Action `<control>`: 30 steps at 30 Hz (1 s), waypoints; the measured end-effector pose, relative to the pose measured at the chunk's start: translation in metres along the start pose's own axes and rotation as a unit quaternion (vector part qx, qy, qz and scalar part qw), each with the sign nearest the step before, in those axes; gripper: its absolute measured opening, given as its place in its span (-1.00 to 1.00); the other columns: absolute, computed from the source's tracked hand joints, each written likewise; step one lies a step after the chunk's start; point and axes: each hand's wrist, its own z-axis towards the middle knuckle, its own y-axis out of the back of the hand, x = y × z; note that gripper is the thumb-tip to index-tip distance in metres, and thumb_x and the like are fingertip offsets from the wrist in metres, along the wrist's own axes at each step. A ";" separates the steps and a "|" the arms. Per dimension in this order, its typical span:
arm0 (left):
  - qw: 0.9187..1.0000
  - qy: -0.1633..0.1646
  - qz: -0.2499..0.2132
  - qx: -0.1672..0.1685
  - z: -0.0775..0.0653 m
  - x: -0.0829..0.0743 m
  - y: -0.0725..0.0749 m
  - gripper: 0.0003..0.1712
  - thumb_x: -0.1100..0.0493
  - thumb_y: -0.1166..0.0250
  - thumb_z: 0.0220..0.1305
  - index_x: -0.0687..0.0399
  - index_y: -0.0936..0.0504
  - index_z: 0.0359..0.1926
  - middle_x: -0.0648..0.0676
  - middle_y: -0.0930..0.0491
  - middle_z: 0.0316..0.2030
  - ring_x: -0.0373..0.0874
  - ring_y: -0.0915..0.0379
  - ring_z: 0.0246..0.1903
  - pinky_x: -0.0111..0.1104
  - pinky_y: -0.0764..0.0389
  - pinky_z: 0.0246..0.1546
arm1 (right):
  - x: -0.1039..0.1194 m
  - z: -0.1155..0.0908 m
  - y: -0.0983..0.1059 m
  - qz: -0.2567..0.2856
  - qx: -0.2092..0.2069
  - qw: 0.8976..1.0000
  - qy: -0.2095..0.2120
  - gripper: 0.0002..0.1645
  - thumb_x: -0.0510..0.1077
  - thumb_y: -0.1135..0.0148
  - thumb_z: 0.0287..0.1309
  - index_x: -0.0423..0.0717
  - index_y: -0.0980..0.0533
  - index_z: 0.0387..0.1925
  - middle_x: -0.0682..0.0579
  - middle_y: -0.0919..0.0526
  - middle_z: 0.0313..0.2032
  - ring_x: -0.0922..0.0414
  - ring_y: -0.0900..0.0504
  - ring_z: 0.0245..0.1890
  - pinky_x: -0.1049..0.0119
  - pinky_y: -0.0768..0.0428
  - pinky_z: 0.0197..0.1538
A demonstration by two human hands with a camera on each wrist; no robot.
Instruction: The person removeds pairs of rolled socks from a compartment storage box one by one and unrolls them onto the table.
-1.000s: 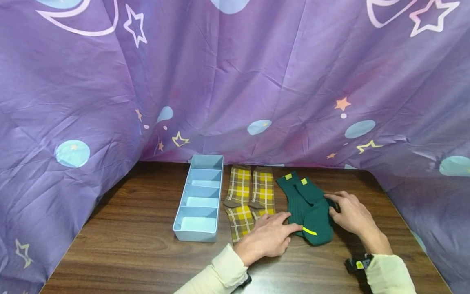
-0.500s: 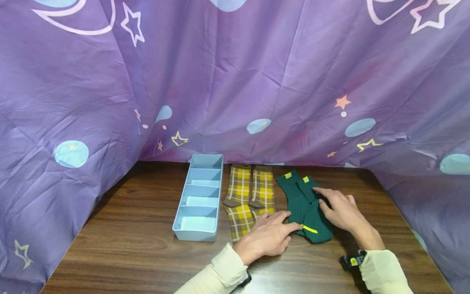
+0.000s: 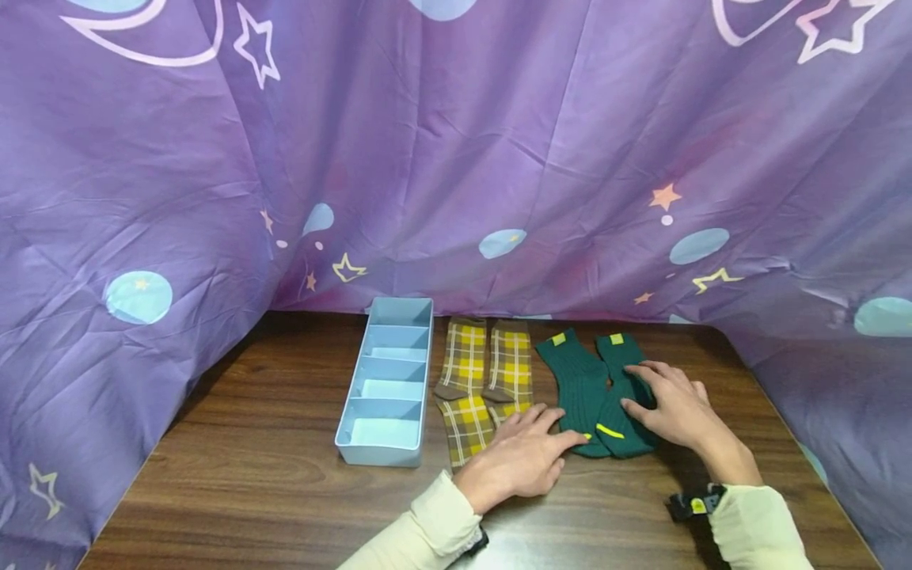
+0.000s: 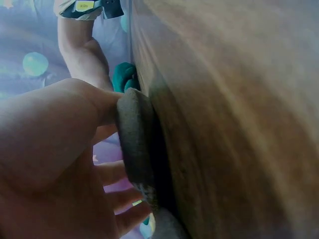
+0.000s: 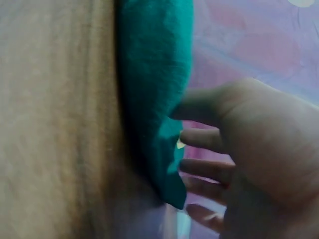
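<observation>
Two dark green socks with yellow marks lie side by side, a left one [image 3: 577,384] and a right one [image 3: 621,416]. My right hand [image 3: 677,408] touches the right green sock, its fingers extended; the right wrist view shows them against the green cloth [image 5: 154,64]. My left hand [image 3: 516,459] rests with spread fingers over the lower part of a plaid sock [image 3: 511,364], its thumb touching the left green sock's toe. Beside it lies another yellow-and-brown plaid sock [image 3: 465,364]. A brown sock toe [image 4: 133,134] shows under the fingers in the left wrist view.
A light blue box [image 3: 385,455] with several compartments stands left of the plaid socks. Everything is on a brown wooden table [image 3: 271,475]. A purple patterned curtain [image 3: 456,158] hangs around the back and sides.
The right green sock, which overlapped the left one, has shifted right and straightened beside it. My right hand moved left, then back right with it. My left hand stays put.
</observation>
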 end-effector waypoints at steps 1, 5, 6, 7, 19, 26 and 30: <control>1.000 0.006 -0.003 0.004 0.000 -0.001 0.001 -0.41 -0.06 -0.16 0.64 -0.67 -0.38 0.56 -0.06 -0.26 0.65 0.05 -0.20 0.64 -0.05 -0.39 0.56 | 0.000 -0.001 0.001 -0.005 0.009 1.000 0.001 -0.15 0.18 -0.47 0.32 -0.16 -0.47 0.47 -0.44 -0.44 0.42 -0.51 -0.40 0.38 -0.49 -0.35 0.08; 0.999 0.030 -0.015 0.013 -0.001 -0.002 0.003 -0.43 -0.06 -0.19 0.61 -0.72 -0.43 0.52 -0.02 -0.27 0.65 0.10 -0.16 0.65 -0.02 -0.37 0.58 | -0.001 -0.004 0.006 -0.009 0.061 0.998 -0.003 0.11 0.42 -0.52 0.15 -0.15 -0.44 0.51 -0.47 -0.38 0.48 -0.54 -0.36 0.41 -0.49 -0.39 0.07; 0.999 0.034 -0.018 0.014 -0.002 -0.003 0.004 -0.43 -0.05 -0.20 0.60 -0.72 -0.44 0.50 0.00 -0.28 0.65 0.09 -0.16 0.65 -0.02 -0.36 0.58 | -0.001 -0.005 0.008 -0.007 0.073 0.997 -0.003 0.16 0.44 -0.54 0.11 -0.14 -0.43 0.52 -0.47 -0.35 0.50 -0.55 -0.35 0.42 -0.50 -0.40 0.07; 0.999 0.036 -0.020 0.015 -0.002 -0.003 0.005 -0.44 -0.05 -0.20 0.60 -0.73 -0.46 0.49 0.01 -0.29 0.64 0.09 -0.16 0.66 -0.01 -0.35 0.59 | -0.002 -0.005 0.010 -0.005 0.084 0.996 -0.003 0.20 0.46 -0.56 0.07 -0.14 -0.41 0.54 -0.48 -0.32 0.52 -0.55 -0.34 0.43 -0.50 -0.40 0.08; 1.000 0.003 0.000 0.015 -0.005 -0.003 0.012 -0.60 -0.07 -0.26 0.54 -0.48 -0.60 0.33 -0.18 -0.43 0.55 -0.08 -0.33 0.57 -0.12 -0.44 0.50 | -0.008 -0.010 0.018 0.021 0.117 0.993 0.014 0.30 0.33 -0.72 -0.11 -0.17 -0.37 0.55 -0.48 -0.26 0.55 -0.58 -0.32 0.45 -0.57 -0.41 0.10; 1.000 -0.006 0.007 -0.002 -0.008 -0.003 0.012 -0.62 -0.04 -0.30 0.51 -0.51 -0.61 0.26 -0.15 -0.50 0.51 -0.06 -0.42 0.46 -0.17 -0.52 0.41 | -0.004 -0.010 0.018 0.027 0.126 0.991 0.019 0.38 0.33 -0.76 -0.19 -0.18 -0.35 0.56 -0.49 -0.24 0.56 -0.59 -0.28 0.46 -0.64 -0.36 0.14; 1.000 -0.012 0.002 0.009 -0.006 0.000 0.015 -0.59 -0.07 -0.26 0.56 -0.51 -0.58 0.35 -0.13 -0.47 0.53 -0.07 -0.37 0.50 -0.17 -0.48 0.46 | 0.001 -0.008 0.018 0.018 0.122 0.992 0.017 0.31 0.38 -0.68 -0.06 -0.19 -0.36 0.56 -0.52 -0.25 0.55 -0.59 -0.29 0.46 -0.60 -0.39 0.13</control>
